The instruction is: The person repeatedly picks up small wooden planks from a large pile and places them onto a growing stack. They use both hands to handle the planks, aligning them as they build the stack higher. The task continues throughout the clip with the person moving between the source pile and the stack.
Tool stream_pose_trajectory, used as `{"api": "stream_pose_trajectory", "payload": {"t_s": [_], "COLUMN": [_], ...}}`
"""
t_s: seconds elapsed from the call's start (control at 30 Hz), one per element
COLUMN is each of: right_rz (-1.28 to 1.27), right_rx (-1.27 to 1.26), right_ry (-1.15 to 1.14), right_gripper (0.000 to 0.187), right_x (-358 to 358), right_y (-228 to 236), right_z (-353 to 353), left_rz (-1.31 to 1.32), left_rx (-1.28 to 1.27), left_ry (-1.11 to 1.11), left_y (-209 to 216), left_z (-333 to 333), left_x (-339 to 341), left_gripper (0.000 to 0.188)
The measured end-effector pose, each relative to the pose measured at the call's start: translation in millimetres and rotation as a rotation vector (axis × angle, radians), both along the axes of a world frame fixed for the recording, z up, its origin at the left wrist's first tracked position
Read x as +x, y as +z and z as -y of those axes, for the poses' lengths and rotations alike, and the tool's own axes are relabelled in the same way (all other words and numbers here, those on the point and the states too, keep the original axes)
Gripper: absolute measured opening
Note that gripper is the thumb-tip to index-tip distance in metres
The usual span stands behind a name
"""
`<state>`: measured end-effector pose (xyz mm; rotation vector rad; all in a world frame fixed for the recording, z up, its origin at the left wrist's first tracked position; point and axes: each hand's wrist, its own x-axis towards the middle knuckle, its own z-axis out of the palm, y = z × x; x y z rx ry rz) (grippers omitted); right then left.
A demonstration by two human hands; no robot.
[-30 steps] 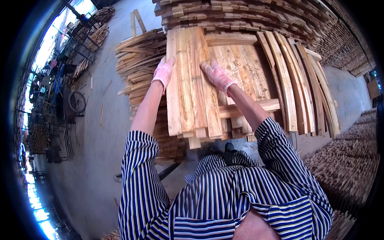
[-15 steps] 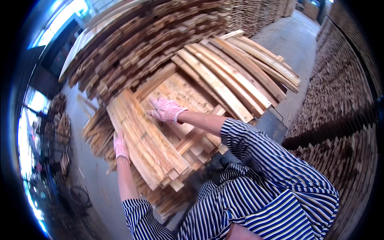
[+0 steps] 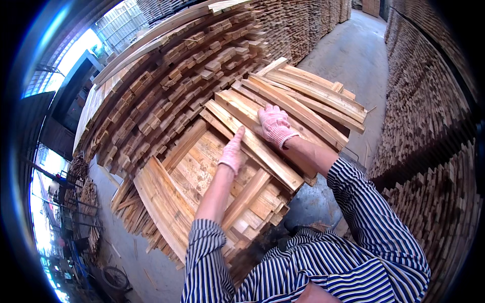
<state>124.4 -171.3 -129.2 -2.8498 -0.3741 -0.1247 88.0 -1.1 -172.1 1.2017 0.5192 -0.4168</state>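
Note:
My left hand [image 3: 233, 154], in a pink-and-white knitted glove, is at the left edge of a pale wooden plank [image 3: 260, 149]. Its thumb points up along that edge; the other fingers are mostly hidden. To its right, my gloved right hand [image 3: 276, 126] bends its fingers over a neighbouring plank [image 3: 237, 107] from above. Both planks lie slantwise in a loose row on the right of a waist-high wood pile. Left of them is a lower layer of boards [image 3: 194, 169] with a crosspiece [image 3: 247, 198]. Several wide boards [image 3: 161, 204] lie at the pile's left side.
Behind the pile rises a tall stack of sawn timber [image 3: 172, 81]. More planks [image 3: 318, 96] fan out at the right. A high wall of stacked wood [image 3: 424, 116] runs along the right side, beside a concrete aisle [image 3: 348, 45]. A spoked wheel [image 3: 115, 278] stands at lower left.
My left hand has moved from the left boards across to the right-hand planks. My right hand has gone right, from above the lower layer onto a plank. Fewer boards lie at the left side.

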Motion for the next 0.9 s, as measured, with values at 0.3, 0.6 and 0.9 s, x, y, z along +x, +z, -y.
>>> {"api": "stream_pose_trajectory", "payload": {"t_s": [0.3, 0.6, 0.9], "right_rz": [0.088, 0.131, -0.326], "right_rx": [-0.016, 0.045, 0.297], "right_ry": [0.042, 0.246, 0.426], "right_gripper": [0.046, 0.039, 0.068], "right_x": [-0.5, -17.2, -49.3], "right_y": [-15.8, -27.0, -35.7], "right_z": [-15.3, -42.6, -111.1], "left_rz": [0.215, 0.223, 0.203], "left_rx": [-0.040, 0.210, 0.184], "left_ry": [0.274, 0.406, 0.589], "left_y": [-10.4, 79.2, 36.3], "left_z": [-6.2, -86.5, -169.5], "left_x": [15.9, -133.7, -218.2], "left_gripper": [0.043, 0.044, 0.044]}}
